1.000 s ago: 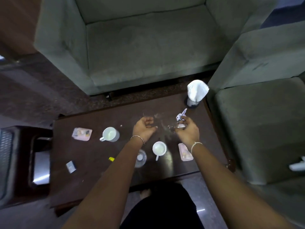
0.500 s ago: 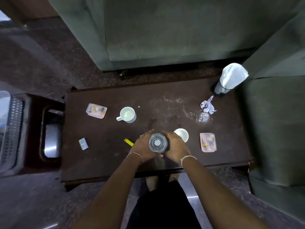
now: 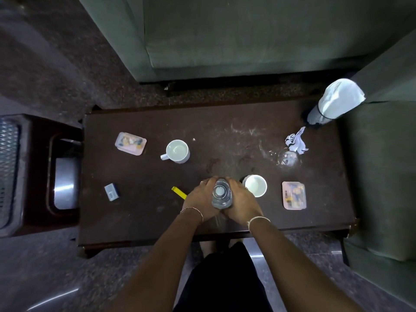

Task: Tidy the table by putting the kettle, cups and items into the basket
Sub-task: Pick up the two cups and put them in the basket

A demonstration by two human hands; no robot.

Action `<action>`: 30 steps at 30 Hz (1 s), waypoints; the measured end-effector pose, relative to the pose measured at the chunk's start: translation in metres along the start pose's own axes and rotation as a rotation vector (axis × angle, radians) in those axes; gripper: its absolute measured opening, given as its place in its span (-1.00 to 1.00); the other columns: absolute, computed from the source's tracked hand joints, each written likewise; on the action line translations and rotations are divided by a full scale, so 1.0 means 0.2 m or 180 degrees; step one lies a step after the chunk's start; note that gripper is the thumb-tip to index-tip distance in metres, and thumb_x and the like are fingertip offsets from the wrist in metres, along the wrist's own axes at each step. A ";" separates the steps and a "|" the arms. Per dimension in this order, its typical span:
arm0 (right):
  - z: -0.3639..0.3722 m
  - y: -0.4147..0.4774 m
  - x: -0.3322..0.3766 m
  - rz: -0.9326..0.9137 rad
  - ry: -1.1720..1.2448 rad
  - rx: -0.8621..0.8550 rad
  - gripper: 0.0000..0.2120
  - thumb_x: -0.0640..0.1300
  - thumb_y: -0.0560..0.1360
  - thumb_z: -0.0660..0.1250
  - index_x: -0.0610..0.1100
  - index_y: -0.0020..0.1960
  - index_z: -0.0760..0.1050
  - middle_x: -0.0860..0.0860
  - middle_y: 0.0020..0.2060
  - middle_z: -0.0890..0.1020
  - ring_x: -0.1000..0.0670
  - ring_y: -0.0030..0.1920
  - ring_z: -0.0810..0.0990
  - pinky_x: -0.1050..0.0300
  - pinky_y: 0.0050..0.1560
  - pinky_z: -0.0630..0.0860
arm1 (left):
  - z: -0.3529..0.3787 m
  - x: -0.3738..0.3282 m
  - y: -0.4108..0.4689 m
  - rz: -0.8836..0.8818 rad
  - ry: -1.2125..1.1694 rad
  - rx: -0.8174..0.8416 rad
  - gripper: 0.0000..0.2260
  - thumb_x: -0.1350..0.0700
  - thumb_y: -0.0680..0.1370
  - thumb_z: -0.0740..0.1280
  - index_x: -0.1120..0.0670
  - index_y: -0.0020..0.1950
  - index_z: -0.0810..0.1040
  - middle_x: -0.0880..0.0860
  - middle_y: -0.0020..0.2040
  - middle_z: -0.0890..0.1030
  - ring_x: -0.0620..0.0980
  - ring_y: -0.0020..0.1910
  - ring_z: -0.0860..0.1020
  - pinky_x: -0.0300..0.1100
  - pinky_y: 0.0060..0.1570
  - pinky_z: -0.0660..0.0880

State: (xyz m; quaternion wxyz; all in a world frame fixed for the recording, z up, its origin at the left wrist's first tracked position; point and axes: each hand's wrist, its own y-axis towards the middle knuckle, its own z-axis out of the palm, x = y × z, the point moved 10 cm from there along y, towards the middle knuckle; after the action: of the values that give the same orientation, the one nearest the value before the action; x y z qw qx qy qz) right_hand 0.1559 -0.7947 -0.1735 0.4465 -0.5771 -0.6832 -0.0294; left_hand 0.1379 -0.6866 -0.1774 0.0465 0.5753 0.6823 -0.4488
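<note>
White-capped bottle is sitting upright near the counter's front edge, left hand and right hand wrapping it from both sides. Tidying is seemingly just starting; the next move is calling for lifting clear of the cup, then carrying left to the basket.

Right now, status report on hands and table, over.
Left hand and right hand both grip the clear container, near side of the table. White cup close beside the right hand; yellow item by the left. Handled mug not yet cleared.
</note>
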 end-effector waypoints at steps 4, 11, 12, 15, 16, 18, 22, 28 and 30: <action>-0.07 0.10 0.03 0.0031 -0.0011 -0.0065 -0.36 -0.11 0.30 0.50 0.05 0.31 0.35 0.01 0.14 0.60 -0.04 0.13 0.58 0.12 0.16 0.50 | -0.10 -0.05 0.09 0.0061 -0.0041 -0.0051 -0.35 -0.06 0.38 0.44 -0.04 0.41 0.28 0.04 0.32 0.48 0.11 0.29 0.47 -0.02 0.26 0.42; -0.20 0.30 0.08 -0.0013 -0.0158 -0.0163 -0.33 -0.01 0.26 0.53 0.07 0.30 0.35 0.03 0.14 0.61 -0.07 0.12 0.60 0.13 0.07 0.47 | -0.24 -0.12 0.28 0.0122 0.0105 -0.0087 -0.33 0.02 0.37 0.46 0.02 0.42 0.27 0.05 0.30 0.51 0.11 0.29 0.45 -0.03 0.24 0.42; -0.20 0.32 0.09 -0.0020 -0.0189 -0.0164 -0.33 -0.02 0.26 0.53 0.06 0.30 0.34 0.03 0.14 0.61 -0.08 0.12 0.60 0.13 0.07 0.47 | -0.25 -0.12 0.29 0.0124 0.0093 -0.0082 -0.32 0.02 0.36 0.47 0.01 0.42 0.27 0.04 0.29 0.51 0.12 0.29 0.45 -0.03 0.23 0.43; -0.20 0.36 0.08 -0.0033 -0.0238 -0.0121 -0.31 -0.03 0.27 0.54 0.04 0.32 0.33 0.01 0.15 0.62 -0.10 0.11 0.60 0.11 0.06 0.48 | -0.25 -0.12 0.32 0.0130 0.0075 -0.0079 -0.35 0.02 0.36 0.45 -0.01 0.39 0.28 0.04 0.26 0.53 0.13 0.26 0.47 0.00 0.21 0.45; -0.19 0.36 0.08 -0.0034 -0.0237 -0.0102 -0.31 -0.03 0.27 0.54 0.04 0.32 0.33 0.01 0.15 0.62 -0.11 0.11 0.60 0.10 0.06 0.48 | -0.25 -0.12 0.32 0.0133 0.0073 -0.0085 -0.36 0.02 0.36 0.45 -0.01 0.39 0.28 0.04 0.26 0.53 0.13 0.25 0.48 0.01 0.20 0.45; -0.19 0.36 0.08 -0.0041 -0.0227 -0.0088 -0.32 -0.04 0.27 0.54 0.04 0.32 0.33 0.01 0.15 0.62 -0.10 0.12 0.60 0.10 0.06 0.48 | -0.25 -0.11 0.33 0.0132 0.0045 -0.0104 -0.35 0.02 0.36 0.45 -0.01 0.40 0.28 0.04 0.27 0.53 0.13 0.25 0.48 0.00 0.21 0.45; -0.20 0.36 0.08 -0.0002 -0.0108 -0.0010 -0.25 0.00 0.23 0.56 0.08 0.34 0.31 0.04 0.16 0.61 -0.07 0.15 0.58 0.04 0.14 0.53 | -0.26 -0.12 0.31 0.0123 -0.0060 -0.0131 -0.26 0.05 0.38 0.47 0.00 0.49 0.23 0.03 0.36 0.48 0.09 0.33 0.42 -0.09 0.29 0.38; -0.21 0.34 0.19 -0.0121 -0.0470 0.0146 0.13 0.15 0.14 0.60 0.02 0.53 0.03 -0.05 0.48 0.29 -0.12 0.46 0.30 -0.08 0.42 0.34 | -0.40 -0.06 0.20 -0.0089 -0.0175 -0.0475 -0.38 0.15 0.41 0.42 0.03 0.45 0.33 0.10 0.30 0.53 0.12 0.30 0.46 -0.07 0.28 0.39; -0.23 0.32 0.27 -0.0191 -0.0514 -0.0079 0.09 0.23 0.22 0.52 0.04 0.55 -0.04 -0.05 0.55 0.16 -0.10 0.53 0.16 -0.13 0.48 0.25 | -0.50 0.02 0.13 -0.0278 -0.0295 -0.0793 -0.49 0.23 0.42 0.37 0.04 0.37 0.41 0.11 0.23 0.58 0.14 0.24 0.51 -0.01 0.21 0.46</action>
State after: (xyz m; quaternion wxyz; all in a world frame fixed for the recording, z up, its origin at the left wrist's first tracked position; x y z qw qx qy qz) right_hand 0.2387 -0.7584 -0.1418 0.3817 -0.5623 -0.7336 -0.0045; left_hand 0.2031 -0.6187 -0.1351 0.1295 0.5134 0.7542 -0.3883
